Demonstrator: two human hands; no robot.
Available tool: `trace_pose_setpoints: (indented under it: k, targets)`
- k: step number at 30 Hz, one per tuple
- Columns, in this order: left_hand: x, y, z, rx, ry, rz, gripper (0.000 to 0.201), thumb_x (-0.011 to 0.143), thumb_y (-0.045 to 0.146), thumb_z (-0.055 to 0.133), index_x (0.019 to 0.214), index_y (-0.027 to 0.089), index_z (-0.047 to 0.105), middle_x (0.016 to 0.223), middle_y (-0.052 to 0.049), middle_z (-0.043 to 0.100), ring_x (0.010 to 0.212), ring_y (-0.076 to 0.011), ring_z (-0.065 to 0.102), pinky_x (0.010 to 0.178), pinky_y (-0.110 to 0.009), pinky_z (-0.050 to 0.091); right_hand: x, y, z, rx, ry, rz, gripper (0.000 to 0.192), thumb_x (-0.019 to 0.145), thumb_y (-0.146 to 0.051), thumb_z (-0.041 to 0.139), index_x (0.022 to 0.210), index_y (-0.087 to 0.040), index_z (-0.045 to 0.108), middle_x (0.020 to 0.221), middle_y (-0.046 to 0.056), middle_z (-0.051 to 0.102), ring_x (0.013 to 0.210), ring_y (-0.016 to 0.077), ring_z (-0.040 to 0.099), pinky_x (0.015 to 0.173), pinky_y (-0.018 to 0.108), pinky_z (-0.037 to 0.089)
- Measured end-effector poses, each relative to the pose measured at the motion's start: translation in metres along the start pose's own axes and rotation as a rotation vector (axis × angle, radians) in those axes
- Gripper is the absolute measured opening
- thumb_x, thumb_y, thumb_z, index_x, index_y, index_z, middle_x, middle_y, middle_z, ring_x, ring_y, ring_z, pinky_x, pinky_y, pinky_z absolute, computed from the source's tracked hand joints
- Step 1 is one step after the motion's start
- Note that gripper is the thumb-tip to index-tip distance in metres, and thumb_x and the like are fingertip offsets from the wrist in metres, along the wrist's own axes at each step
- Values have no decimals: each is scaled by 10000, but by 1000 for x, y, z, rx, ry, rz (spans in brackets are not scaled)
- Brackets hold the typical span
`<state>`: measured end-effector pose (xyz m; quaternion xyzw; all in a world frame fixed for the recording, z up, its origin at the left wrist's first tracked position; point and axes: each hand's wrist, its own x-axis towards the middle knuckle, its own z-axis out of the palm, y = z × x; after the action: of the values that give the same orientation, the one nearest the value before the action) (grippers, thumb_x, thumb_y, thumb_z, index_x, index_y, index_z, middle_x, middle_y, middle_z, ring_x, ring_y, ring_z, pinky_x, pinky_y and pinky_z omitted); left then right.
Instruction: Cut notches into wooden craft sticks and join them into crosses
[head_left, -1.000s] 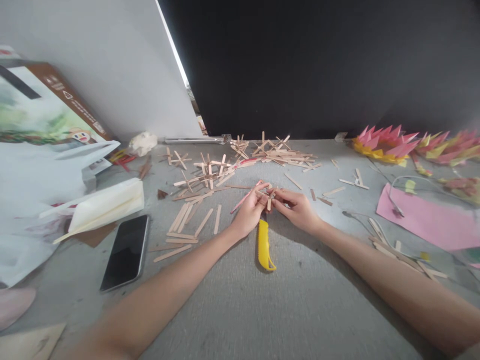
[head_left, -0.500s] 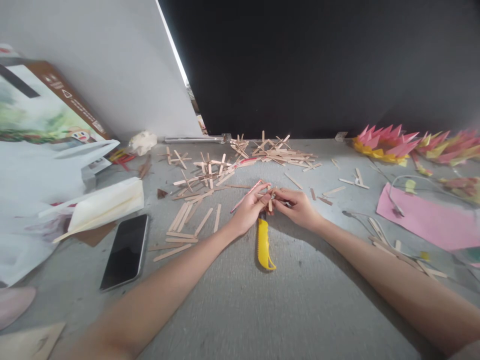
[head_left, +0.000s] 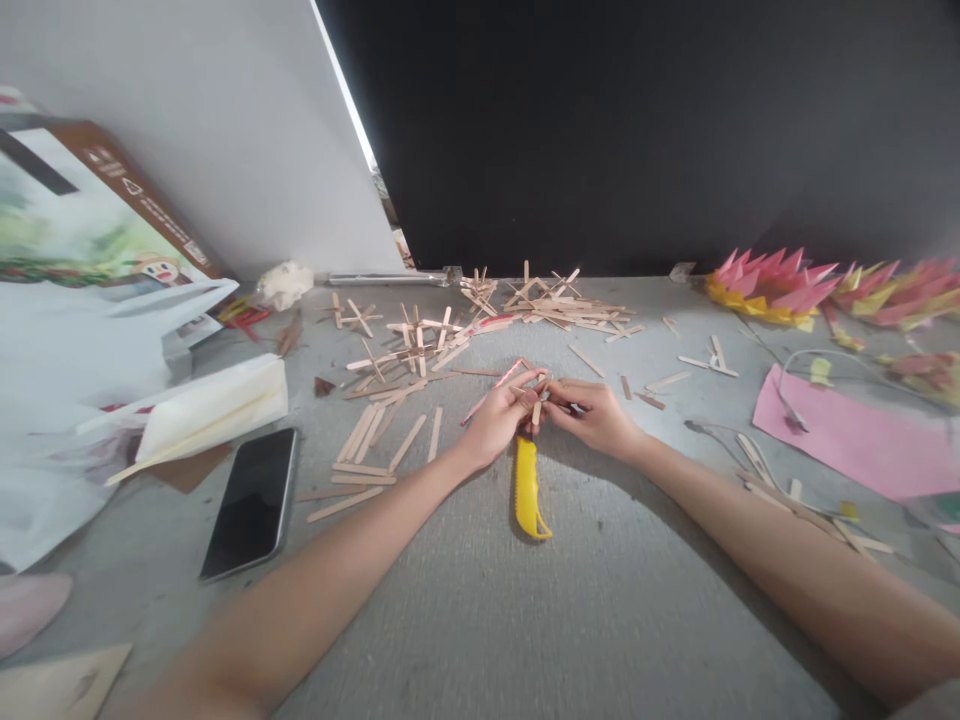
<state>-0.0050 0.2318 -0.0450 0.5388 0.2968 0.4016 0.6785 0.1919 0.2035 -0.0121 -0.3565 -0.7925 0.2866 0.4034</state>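
My left hand [head_left: 496, 420] and my right hand [head_left: 592, 412] meet at the middle of the grey surface. Between their fingertips is a small wooden craft stick piece [head_left: 537, 410], pinched from both sides; its ends are partly covered by the fingers. Both hands are closed. Just below them lies a utility knife with a yellow handle [head_left: 527, 490], its front end hidden under the hands. A thin reddish strip [head_left: 487, 393] passes behind my left hand.
Several loose craft sticks [head_left: 361, 435] lie left of the hands, with crossed stick bundles [head_left: 420, 345] and a stick pile [head_left: 562, 305] beyond. A phone [head_left: 251, 505] rests at left. On the right are pink paper [head_left: 847, 430], a cable [head_left: 784, 390] and pink-yellow paper flowers [head_left: 772, 290].
The stick piece between the fingertips has tilted and shifted very slightly. My hands stay in almost the same place, and the things around them have not moved.
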Motion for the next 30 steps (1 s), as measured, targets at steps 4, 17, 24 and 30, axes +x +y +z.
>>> trace_pose_setpoints:
  k: [4,17,24,30]
  targets:
    - [1,-1,0,45,4,53,665,917,618,727,1360,125,680,614,12,610,564,-123,542,586,-246,413,2,3,-2,18,-38,-26,352,1098,-421,511,986,-183,745,864,54,711,698,141,583,668,261,427]
    - [0,4,-2,136,-15,30,566,932,620,690,638,138,653,784,-74,681,542,-97,505,571,-269,399,2,8,-4,13,-51,-30,350,1099,-442,501,1019,-200,741,919,85,742,815,190,661,799,300,505]
    - [1,0,-2,36,-7,16,483,926,587,726,982,110,765,616,-1,585,529,-106,496,569,-258,369,1,7,-3,-16,-29,-59,324,1100,-411,507,1044,-195,742,878,56,724,737,154,608,719,263,460]
    - [0,4,2,-70,14,-20,801,893,537,790,1524,108,545,616,27,619,532,-106,507,574,-244,366,-1,2,1,-10,-10,-24,325,1091,-404,522,1016,-189,752,845,48,699,655,135,532,627,265,402]
